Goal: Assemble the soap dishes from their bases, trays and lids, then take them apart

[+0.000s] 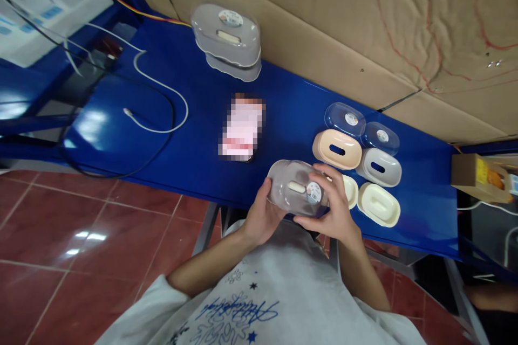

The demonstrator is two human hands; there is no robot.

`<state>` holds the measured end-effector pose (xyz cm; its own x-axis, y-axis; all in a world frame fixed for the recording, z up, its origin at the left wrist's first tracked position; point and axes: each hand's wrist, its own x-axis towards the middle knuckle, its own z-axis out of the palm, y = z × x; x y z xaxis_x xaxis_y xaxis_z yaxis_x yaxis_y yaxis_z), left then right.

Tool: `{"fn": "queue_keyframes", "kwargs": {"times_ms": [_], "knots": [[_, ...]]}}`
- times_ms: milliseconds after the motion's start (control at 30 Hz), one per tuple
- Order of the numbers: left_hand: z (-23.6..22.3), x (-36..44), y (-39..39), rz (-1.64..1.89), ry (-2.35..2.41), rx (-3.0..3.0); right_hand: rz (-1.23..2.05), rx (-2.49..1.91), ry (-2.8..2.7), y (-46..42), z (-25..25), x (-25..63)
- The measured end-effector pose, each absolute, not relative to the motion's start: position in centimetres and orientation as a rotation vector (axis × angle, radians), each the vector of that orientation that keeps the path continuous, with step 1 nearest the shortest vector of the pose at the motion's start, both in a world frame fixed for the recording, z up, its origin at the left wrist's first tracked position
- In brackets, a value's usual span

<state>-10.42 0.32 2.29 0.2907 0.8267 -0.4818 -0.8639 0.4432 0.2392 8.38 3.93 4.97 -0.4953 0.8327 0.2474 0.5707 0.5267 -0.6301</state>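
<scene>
My left hand (263, 218) and my right hand (336, 206) hold a translucent grey oval plastic cover (283, 194) between them, above the table's front edge. It carries a cream oblong piece on top and a round printed sticker, which lies near my right fingers. The left thumb presses on its left side, while the right fingers curl round its right end. Just beyond my right hand stand oval containers: a peach one (327, 157), a grey one (392, 171) and cream ones (384, 214). One cream container (351, 192) is partly hidden by my right hand.
Two clear oval lids (342, 124) with stickers lie behind the containers. Similar translucent covers (226, 43) are stacked at the back of the blue table (283, 118). A blurred-out phone (243, 128) lies mid-table; cables (162, 130) run across the left. Cardboard (315, 27) lines the back.
</scene>
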Motion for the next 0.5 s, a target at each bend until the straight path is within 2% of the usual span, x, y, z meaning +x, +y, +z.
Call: {"fn": "queue_keyframes", "kwargs": {"times_ms": [500], "knots": [[3.07, -10.97, 0.65, 1.110, 0.528, -0.083, 0.540, -1.135, -2.290, 3.69, 4.60, 7.99]]}}
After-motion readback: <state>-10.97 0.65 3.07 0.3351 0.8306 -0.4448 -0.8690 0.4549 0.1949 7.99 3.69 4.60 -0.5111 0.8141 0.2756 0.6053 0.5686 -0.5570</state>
